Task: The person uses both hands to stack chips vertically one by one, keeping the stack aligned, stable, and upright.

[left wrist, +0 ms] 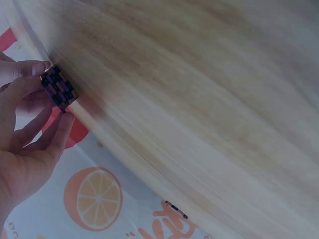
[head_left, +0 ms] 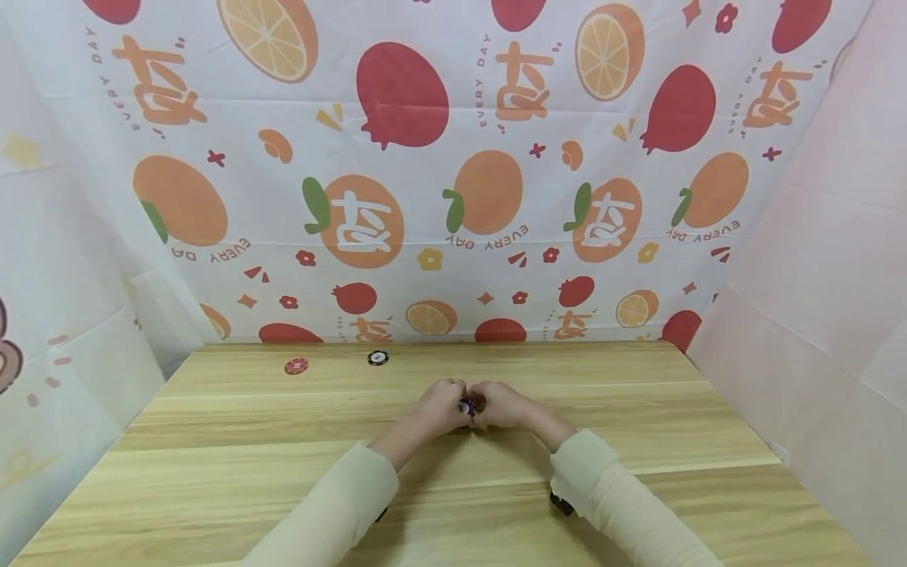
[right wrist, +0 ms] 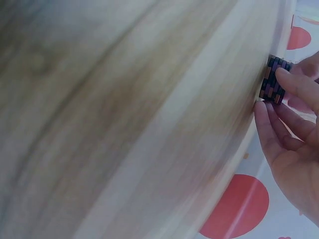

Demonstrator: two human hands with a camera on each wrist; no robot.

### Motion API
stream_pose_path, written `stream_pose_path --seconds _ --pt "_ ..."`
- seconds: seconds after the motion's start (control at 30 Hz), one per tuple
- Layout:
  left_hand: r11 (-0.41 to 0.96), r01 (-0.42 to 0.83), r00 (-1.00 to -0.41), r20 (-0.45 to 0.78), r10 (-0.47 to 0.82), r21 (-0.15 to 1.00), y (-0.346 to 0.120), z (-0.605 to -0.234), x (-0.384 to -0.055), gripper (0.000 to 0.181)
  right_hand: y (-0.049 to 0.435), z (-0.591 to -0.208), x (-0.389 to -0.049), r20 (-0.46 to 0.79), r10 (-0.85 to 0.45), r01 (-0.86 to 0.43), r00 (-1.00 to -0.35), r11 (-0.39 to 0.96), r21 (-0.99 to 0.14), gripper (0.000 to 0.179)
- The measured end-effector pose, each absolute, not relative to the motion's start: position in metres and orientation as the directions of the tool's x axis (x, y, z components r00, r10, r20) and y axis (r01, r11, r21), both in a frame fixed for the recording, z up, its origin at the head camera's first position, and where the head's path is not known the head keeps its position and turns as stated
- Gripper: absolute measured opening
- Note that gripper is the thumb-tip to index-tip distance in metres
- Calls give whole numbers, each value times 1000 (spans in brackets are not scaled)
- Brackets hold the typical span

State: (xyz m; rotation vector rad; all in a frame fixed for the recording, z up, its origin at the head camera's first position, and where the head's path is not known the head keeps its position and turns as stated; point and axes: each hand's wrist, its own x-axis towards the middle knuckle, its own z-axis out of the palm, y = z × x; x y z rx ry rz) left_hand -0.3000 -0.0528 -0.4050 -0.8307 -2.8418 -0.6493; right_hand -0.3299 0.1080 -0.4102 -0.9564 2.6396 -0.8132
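Observation:
A short stack of dark poker chips [head_left: 466, 407] is between the two hands near the middle of the table. My left hand [head_left: 441, 405] pinches it from the left, while the right hand [head_left: 501, 405] grips it from the other side. The left wrist view shows the chip stack [left wrist: 60, 88] edge-on, dark with orange and purple edge marks, fingertips at its ends. From the right wrist, the thumb lies against the stack [right wrist: 274, 79] and the other fingers reach below it. The fingers partly hide the chips in the head view.
A red poker chip [head_left: 296, 365] and a black-and-white chip [head_left: 379, 358] lie flat toward the back left of the wooden table [head_left: 283, 472]. Behind the table hangs a fruit-print cloth [head_left: 439, 268], with pale cloth at both sides.

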Motion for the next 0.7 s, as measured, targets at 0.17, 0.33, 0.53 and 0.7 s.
stream_pose_path --seconds 0.17,0.33,0.53,0.7 --pt "759 499 -866 205 456 418 -62 -410 -299 28 109 -412 -330 -20 -629 -501 -778 638 -585 33" --pt "765 451 -892 193 409 460 -70 -414 -297 24 110 -414 -331 -26 -620 -489 -784 642 -590 34" --pt "761 444 -896 222 385 472 -73 -417 -297 17 110 -413 -330 -20 -620 -483 -785 631 -607 32" --pt "758 434 -901 222 374 487 -72 -417 -297 14 111 -412 -329 -14 -614 -476 -789 627 -617 31"
